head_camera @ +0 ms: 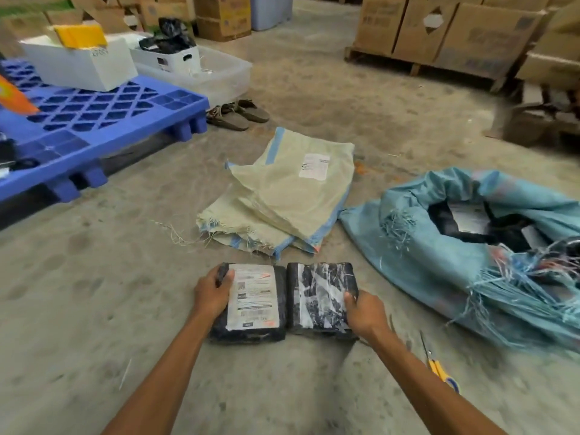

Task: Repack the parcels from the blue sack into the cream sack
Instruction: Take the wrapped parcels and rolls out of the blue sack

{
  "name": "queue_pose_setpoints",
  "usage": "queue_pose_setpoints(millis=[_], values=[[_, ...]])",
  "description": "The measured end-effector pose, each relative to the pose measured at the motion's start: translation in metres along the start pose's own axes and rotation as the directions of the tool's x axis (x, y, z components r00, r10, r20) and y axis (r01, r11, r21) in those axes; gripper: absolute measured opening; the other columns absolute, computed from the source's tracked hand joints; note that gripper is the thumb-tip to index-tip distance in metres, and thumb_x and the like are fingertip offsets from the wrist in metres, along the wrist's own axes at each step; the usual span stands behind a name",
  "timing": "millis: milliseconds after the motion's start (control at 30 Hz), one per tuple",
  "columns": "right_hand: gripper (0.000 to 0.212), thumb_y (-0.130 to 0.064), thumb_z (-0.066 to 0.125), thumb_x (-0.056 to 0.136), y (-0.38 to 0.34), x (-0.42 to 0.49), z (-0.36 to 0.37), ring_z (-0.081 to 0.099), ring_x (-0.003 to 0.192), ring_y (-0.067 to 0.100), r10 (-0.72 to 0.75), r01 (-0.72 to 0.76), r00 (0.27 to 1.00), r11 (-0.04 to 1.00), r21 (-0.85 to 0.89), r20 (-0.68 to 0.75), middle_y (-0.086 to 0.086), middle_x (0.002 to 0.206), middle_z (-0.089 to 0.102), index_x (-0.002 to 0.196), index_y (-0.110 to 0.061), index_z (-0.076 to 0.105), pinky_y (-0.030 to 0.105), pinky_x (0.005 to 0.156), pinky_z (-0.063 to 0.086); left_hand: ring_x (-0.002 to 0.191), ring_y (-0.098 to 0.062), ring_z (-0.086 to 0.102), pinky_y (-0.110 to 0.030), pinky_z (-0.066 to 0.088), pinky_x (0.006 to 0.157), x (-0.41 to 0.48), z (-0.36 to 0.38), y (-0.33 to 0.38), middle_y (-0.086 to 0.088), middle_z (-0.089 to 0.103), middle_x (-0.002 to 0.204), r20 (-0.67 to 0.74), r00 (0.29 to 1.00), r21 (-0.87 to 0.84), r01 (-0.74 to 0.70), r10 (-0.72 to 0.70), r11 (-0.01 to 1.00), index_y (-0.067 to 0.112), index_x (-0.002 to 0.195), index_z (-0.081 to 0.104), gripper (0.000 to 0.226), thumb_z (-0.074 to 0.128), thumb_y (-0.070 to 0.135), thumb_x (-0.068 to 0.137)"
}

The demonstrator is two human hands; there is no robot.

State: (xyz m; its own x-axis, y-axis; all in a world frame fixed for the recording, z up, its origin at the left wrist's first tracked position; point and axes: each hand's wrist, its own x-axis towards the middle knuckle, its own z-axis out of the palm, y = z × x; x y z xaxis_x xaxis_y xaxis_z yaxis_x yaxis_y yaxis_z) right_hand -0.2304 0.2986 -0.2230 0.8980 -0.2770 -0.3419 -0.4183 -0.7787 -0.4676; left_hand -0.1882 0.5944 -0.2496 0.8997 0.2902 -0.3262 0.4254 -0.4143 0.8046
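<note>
Two black-wrapped parcels lie side by side on the concrete floor in front of me. My left hand (212, 291) grips the left edge of the left parcel (254, 301), which shows a white shipping label. My right hand (364, 310) grips the right edge of the right parcel (320, 298), wrapped in tape-streaked plastic. The cream sack (282, 196) lies flat and folded just beyond them. To the right sits the blue sack (439, 252), its frayed mouth open, with more dark parcels (470, 221) showing inside.
Yellow-handled scissors (439, 368) lie on the floor by my right forearm. A blue plastic pallet (94, 120) with white bins stands at the left. A pair of sandals (238, 114) sits behind the cream sack. Cardboard boxes on wooden pallets (439, 36) fill the back right.
</note>
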Motion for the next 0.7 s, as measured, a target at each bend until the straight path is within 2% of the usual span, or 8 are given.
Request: queue_pose_setpoints(millis=[67,133,233,333,467,533,633,700], values=[[0.032,-0.029,0.053,0.097,-0.015,0.009,-0.033,0.066,0.102,0.031,-0.087,0.091,0.996,0.979,-0.18,0.032,0.018,0.115,0.069,0.112,-0.005,0.068,0.032,0.084,0.051,0.122,-0.035,0.046,-0.043,0.039,0.104,0.0,0.008,0.019,-0.02,0.056,0.128,-0.184,0.973,0.243,-0.096,0.143,0.965,0.012,0.14,0.052,0.05,0.063,0.029,0.094],[0.036,-0.023,0.058,0.089,-0.027,0.018,-0.088,0.066,0.109,0.028,-0.224,0.218,0.974,0.963,-0.161,-0.02,0.013,0.117,0.071,0.122,-0.011,0.067,0.034,0.093,0.053,0.122,-0.035,0.04,-0.043,0.037,0.1,-0.008,0.024,0.062,-0.019,0.052,0.124,-0.231,0.917,0.268,-0.26,0.324,0.927,0.011,0.133,0.056,0.043,0.065,0.02,0.092],[0.038,-0.024,0.056,0.088,-0.029,0.024,-0.195,0.066,0.106,0.03,-0.335,0.284,0.919,0.929,-0.237,-0.209,0.011,0.112,0.072,0.123,-0.02,0.068,0.038,0.089,0.055,0.111,-0.03,0.049,-0.036,0.04,0.089,-0.028,0.064,0.144,-0.012,0.059,0.108,-0.096,0.822,0.222,-0.533,0.562,0.817,0.014,0.116,0.065,0.028,0.066,0.014,0.088],[0.034,-0.029,0.056,0.089,-0.003,0.033,-0.294,0.065,0.107,0.032,-0.331,0.206,0.884,0.91,-0.36,-0.329,0.011,0.114,0.071,0.12,-0.024,0.069,0.039,0.091,0.054,0.099,-0.021,0.056,-0.033,0.044,0.084,-0.064,0.116,0.226,-0.002,0.065,0.1,0.037,0.702,0.118,-0.71,0.711,0.694,0.018,0.109,0.067,0.024,0.067,0.014,0.085],[0.032,-0.024,0.057,0.089,0.061,0.047,-0.376,0.064,0.106,0.03,-0.227,0.092,0.906,0.93,-0.355,-0.358,0.009,0.116,0.071,0.118,-0.022,0.07,0.035,0.09,0.053,0.08,-0.011,0.061,-0.019,0.047,0.075,-0.101,0.19,0.316,0.0,0.067,0.087,0.221,0.664,-0.059,-0.722,0.714,0.69,0.016,0.099,0.071,0.015,0.07,0.013,0.085],[0.03,-0.015,0.057,0.09,0.094,0.058,-0.396,0.064,0.107,0.03,-0.153,0.061,0.923,0.964,-0.258,-0.352,0.01,0.117,0.071,0.117,-0.018,0.072,0.032,0.091,0.052,0.077,-0.017,0.065,-0.026,0.049,0.071,-0.106,0.232,0.345,-0.001,0.067,0.078,0.299,0.672,-0.062,-0.695,0.677,0.717,0.016,0.093,0.073,0.009,0.07,0.015,0.084],[0.028,0.001,0.058,0.091,0.137,0.084,-0.397,0.068,0.108,0.028,-0.039,0.045,0.989,0.998,0.043,-0.144,0.013,0.114,0.072,0.115,-0.006,0.071,0.036,0.097,0.054,0.066,-0.021,0.058,-0.029,0.045,0.064,-0.098,0.293,0.366,-0.004,0.063,0.069,0.43,0.714,-0.007,-0.61,0.553,0.792,0.013,0.077,0.07,0.011,0.063,0.016,0.085],[0.031,0.01,0.049,0.093,0.162,0.108,-0.389,0.069,0.109,0.028,-0.024,0.019,0.999,0.983,0.183,0.025,0.016,0.117,0.071,0.116,0.0,0.067,0.041,0.099,0.054,0.06,-0.019,0.048,-0.03,0.041,0.061,-0.086,0.336,0.369,-0.009,0.052,0.062,0.491,0.725,0.064,-0.582,0.483,0.811,0.012,0.064,0.058,0.021,0.06,0.016,0.084]])
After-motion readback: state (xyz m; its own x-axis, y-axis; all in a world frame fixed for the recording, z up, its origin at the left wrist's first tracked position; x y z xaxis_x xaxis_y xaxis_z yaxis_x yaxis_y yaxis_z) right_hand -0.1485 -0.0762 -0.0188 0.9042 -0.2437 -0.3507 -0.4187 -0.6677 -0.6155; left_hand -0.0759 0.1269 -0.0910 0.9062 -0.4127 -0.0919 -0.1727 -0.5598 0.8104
